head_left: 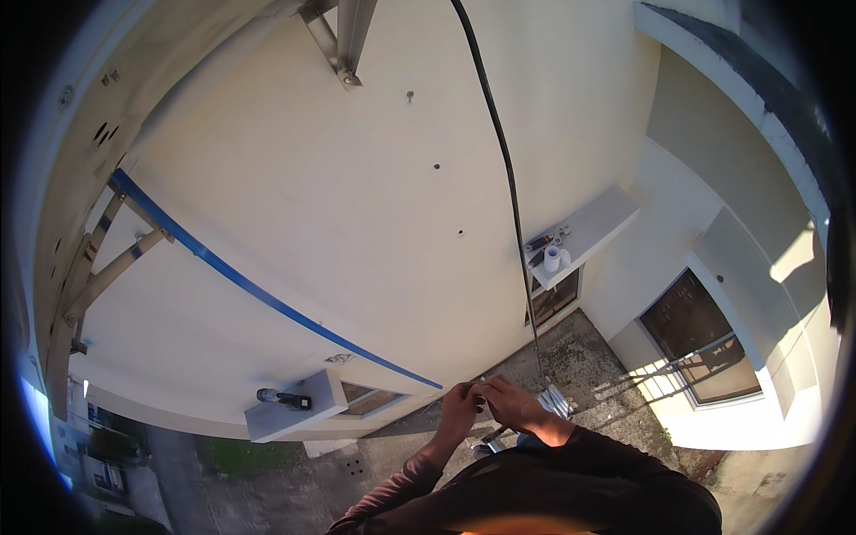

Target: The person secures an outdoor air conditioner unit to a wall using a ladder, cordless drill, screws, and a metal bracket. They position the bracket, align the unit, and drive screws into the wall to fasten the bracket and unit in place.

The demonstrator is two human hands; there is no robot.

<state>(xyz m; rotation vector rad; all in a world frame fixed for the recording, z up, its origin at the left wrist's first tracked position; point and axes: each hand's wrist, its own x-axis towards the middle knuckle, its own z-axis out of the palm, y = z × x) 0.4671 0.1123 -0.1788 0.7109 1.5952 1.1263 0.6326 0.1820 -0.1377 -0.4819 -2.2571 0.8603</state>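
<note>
My left hand (459, 410) and my right hand (506, 403) meet low in the middle, in front of my body. Their fingers are pinched together around something small that I cannot make out. Just left of them ends a long blue pipe (276, 303), which slants down across the cream wall from a metal bracket (120, 254). A black cable (508, 169) hangs down the wall to the right of the pipe, its lower end close above my right hand. Beneath my hands, part of a metal ladder (555, 401) shows.
On the lower left ledge (259, 423) lies a cordless drill (283, 399). The right ledge (593, 234) carries a white roll (553, 259) and several hand tools (539, 242). Another bracket (346, 40) is fixed high on the wall, and a beige metal casing (98, 116) stands far left. Concrete ground (401, 459) lies far below.
</note>
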